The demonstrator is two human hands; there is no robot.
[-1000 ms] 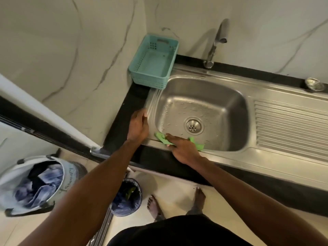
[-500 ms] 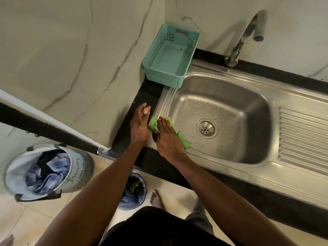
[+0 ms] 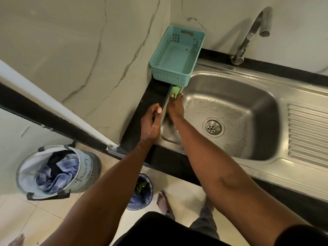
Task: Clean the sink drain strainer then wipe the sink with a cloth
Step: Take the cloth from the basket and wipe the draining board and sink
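Note:
A steel sink with water drops in its bowl has a round drain strainer at the bottom. My right hand presses a green cloth flat on the sink's left rim, close to the teal basket; most of the cloth is hidden under my fingers. Beside it, my left hand rests on the black counter at the sink's left edge, fingers curled and holding nothing.
An empty teal basket stands at the sink's back left corner. A tap rises behind the bowl, and a ribbed drainboard lies to the right. On the floor are a laundry basket and a small bin.
My right hand slid the green cloth from the sink's front rim round the corner and up the left rim toward the teal basket. My left hand stayed on the counter edge.

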